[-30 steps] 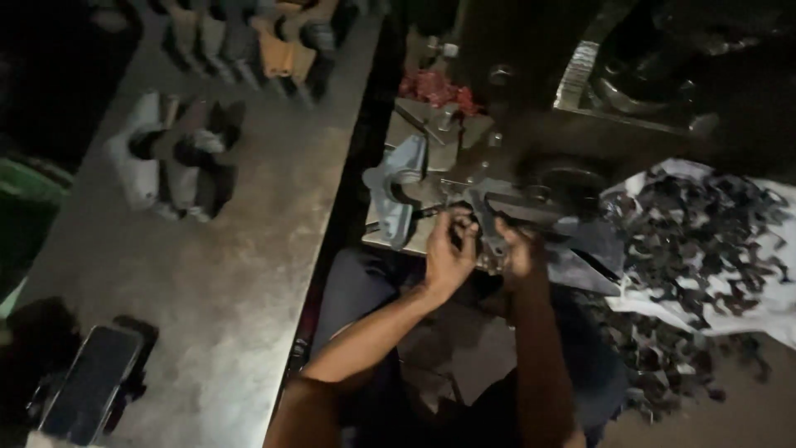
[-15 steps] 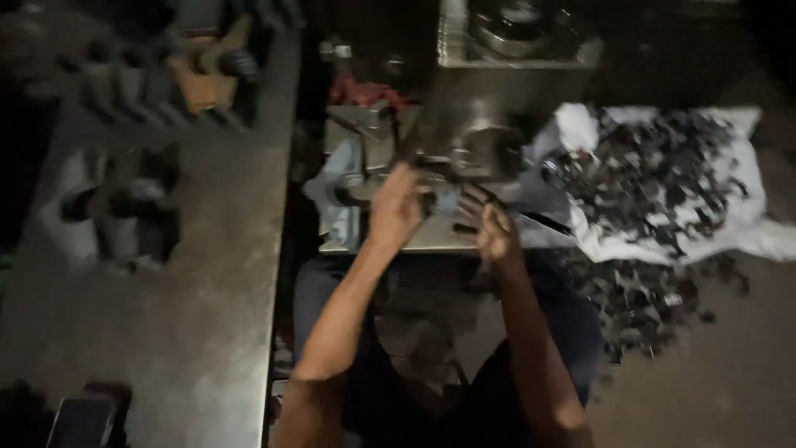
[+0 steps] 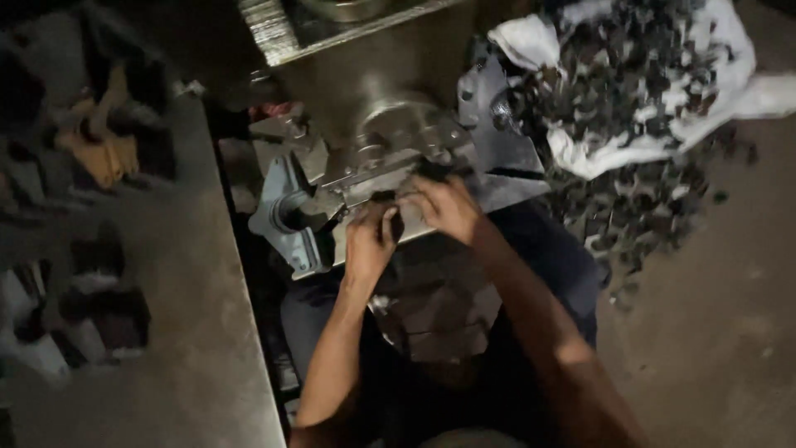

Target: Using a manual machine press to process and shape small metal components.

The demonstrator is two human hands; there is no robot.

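The person's left hand point(image 3: 371, 241) and right hand point(image 3: 448, 207) met at the front edge of a grey metal press machine point(image 3: 390, 145), each with its fingers pinched around a small dark metal piece point(image 3: 390, 217) resting on the machine's flat steel plate point(image 3: 497, 178); the blur hid whether they shared one piece. To the right, a heap of small dark metal parts point(image 3: 630, 91) lay on a crumpled white cloth point(image 3: 531, 41) and spilled onto the floor, while a long grey bench point(image 3: 166, 332) carrying blurred metal blocks point(image 3: 99, 149) stood well apart on the left.
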